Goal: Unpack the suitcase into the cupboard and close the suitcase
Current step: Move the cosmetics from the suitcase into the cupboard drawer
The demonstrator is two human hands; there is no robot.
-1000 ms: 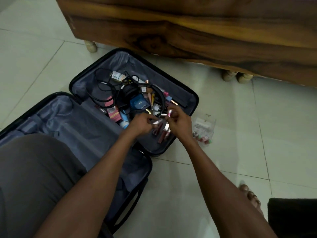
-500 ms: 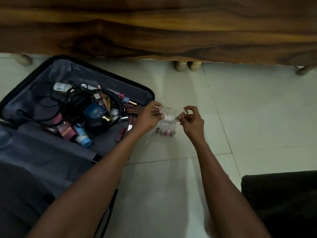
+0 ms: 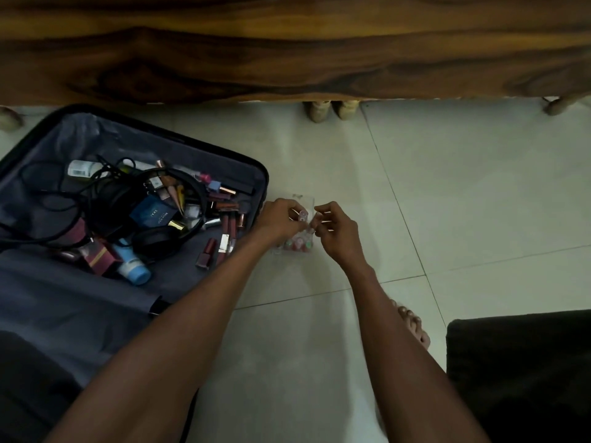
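Note:
The black suitcase (image 3: 48, 129) lies open on the floor at the left, its grey lining holding headphones (image 3: 153, 215), cables, a blue tube (image 3: 132, 266), a blue box (image 3: 150, 215) and several lipsticks (image 3: 224, 225). Just right of it a small clear plastic organiser (image 3: 295, 247) stands on the tiles with small coloured tubes in its front row. Over it, my left hand (image 3: 278, 219) pinches a small pink-capped tube (image 3: 302, 215). My right hand (image 3: 335, 231) pinches another small thin item at its fingertips, hard to make out.
A dark wooden cupboard front (image 3: 287, 49) on short pale legs (image 3: 329, 110) runs across the top. A black cushion or stool (image 3: 518, 372) sits at the lower right, with my bare foot (image 3: 412, 324) beside it. Pale floor tiles stretch to the right.
Both hands left the suitcase with small tubes and moved right over the clear organiser, then lowered closer to it. The view shifted right.

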